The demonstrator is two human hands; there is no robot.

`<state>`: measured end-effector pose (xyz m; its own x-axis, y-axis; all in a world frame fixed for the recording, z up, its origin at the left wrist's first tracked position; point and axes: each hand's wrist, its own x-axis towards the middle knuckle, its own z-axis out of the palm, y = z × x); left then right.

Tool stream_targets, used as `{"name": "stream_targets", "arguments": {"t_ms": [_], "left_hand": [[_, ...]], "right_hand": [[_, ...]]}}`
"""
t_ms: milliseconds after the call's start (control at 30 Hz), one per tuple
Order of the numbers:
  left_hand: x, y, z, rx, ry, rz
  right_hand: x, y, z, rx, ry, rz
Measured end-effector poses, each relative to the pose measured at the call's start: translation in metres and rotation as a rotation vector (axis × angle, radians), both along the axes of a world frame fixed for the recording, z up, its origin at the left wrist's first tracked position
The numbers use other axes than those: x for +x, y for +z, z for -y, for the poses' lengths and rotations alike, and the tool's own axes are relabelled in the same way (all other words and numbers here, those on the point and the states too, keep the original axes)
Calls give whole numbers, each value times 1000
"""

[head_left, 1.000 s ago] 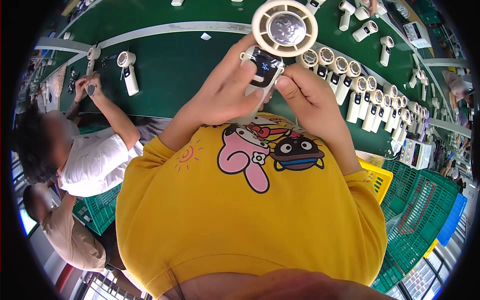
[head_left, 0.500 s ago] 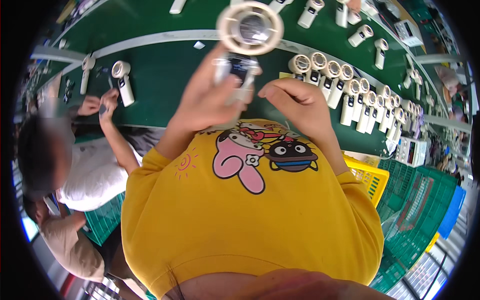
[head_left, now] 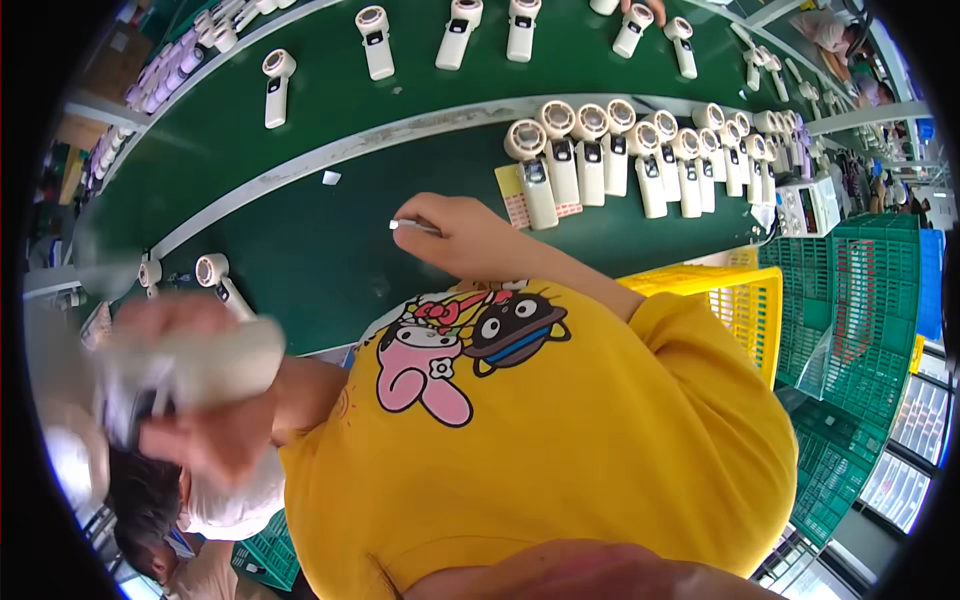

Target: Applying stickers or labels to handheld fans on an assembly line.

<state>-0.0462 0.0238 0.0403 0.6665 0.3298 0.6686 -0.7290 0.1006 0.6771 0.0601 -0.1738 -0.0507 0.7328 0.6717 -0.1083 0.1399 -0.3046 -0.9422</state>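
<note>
Off to the left, my left hand [head_left: 215,435] is closed round a white handheld fan [head_left: 235,360]; both are smeared by motion, and the fan's round head is hard to make out. My right hand [head_left: 455,235] is over the green table [head_left: 300,240], in front of my chest. Its thumb and index finger pinch a small white piece [head_left: 394,225], too small to name exactly. Closest to that hand, on the right, is a handheld fan [head_left: 538,190] lying on a yellow sheet [head_left: 510,185] at the end of a row.
Several fans [head_left: 650,180] lie in rows at the right. Beyond a pale rail [head_left: 350,135], more fans [head_left: 375,50] are spread on a green surface. A yellow basket [head_left: 750,310] and green crates [head_left: 850,300] stand at my right. Co-workers [head_left: 235,495] are at my left.
My left hand has swung the fan from in front of me to the far left. My right hand has shifted left, with a white piece now showing at its fingertips. The view has turned.
</note>
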Motion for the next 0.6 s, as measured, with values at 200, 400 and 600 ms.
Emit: {"name": "stream_targets", "arguments": {"t_ms": [200, 400, 600], "left_hand": [[127, -160, -51, -237, -119, -962], [265, -250, -85, -527, -315, -778], [256, -216, -57, 568, 784, -852]], "right_hand": [[22, -11, 40, -167, -177, -78], [12, -14, 57, -222, -198, -152], [20, -7, 71, -193, -327, -216]]}}
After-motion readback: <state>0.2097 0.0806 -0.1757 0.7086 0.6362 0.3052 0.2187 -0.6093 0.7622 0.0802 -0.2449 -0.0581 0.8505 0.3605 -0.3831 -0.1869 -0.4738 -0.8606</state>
